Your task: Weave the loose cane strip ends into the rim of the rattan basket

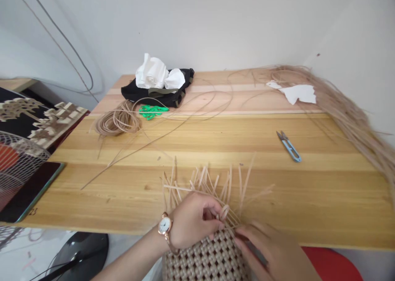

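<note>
A half-woven basket (206, 258) of tan cane, with an open knotted pattern, sits at the near edge of the table. Loose cane ends (202, 178) stick up and outward from its rim. My left hand (197, 219), wearing a watch (165, 224) at the wrist, is closed in a pinch on a curled cane strand (225, 211) just above the rim. At the rim's right side is my right hand (265, 246), slightly blurred, its thumb and fingers closed on the basket's edge. Whether it also pinches a strand is hidden.
Blue-handled thread snips (289, 146) lie on the table (327, 198). A cane coil (119, 120), green pieces (152, 111) and a black bag (132, 91) with white tissue are at the back left. Long cane strands (348, 108) cover the right side. A phone (32, 190) lies left.
</note>
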{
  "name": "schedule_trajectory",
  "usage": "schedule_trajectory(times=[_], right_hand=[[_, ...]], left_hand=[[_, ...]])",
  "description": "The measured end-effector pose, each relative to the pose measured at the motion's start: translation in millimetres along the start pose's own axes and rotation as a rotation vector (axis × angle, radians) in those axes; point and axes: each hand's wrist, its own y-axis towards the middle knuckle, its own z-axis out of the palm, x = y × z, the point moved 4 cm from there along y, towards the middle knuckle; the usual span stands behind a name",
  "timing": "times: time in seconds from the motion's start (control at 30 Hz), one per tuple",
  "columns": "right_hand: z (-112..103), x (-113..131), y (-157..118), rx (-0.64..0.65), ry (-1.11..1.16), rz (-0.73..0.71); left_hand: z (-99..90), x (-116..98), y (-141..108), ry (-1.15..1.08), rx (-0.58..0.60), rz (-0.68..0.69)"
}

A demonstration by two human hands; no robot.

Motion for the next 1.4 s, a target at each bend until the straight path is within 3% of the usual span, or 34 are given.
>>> schedule_trajectory(times=[0.13, 0.3, 0.5, 0.77, 0.9, 1.03, 1.13, 1.27, 1.4], right_hand=[[15, 8, 10, 0.070, 0.025, -0.026], [20, 3, 14, 0.212, 0.141, 0.074], [20, 1, 23, 0.290, 0.310, 0.188], [6, 7, 10, 0.299, 0.362, 0.080], [-3, 3, 7, 0.220, 0.556, 0.210], [12, -15, 5, 0.301, 0.866, 0.529], [20, -20, 8, 0.235, 1.036, 0.681], [22, -14, 15, 0.115, 1.169, 0.715], [24, -9, 17, 0.221, 1.153, 0.686]], left_hand=[[-0.5, -1, -1, -0.033, 0.021, -0.013], [-2.4, -9, -4, -0.026, 0.066, 0.038], [-6.1, -23, -6, 0.283, 0.031, 0.211], [-1.7, -16, -5, 0.348, -0.015, 0.235], [-0.6, -18, -6, 0.417, -0.013, 0.280], [1.7, -20, -7, 0.478, 0.014, 0.342], [3.2, -20, -7, 0.482, 0.023, 0.370], [4.6, -22, -6, 0.499, 0.021, 0.399], [5.0, -23, -5, 0.500, 0.028, 0.408]])
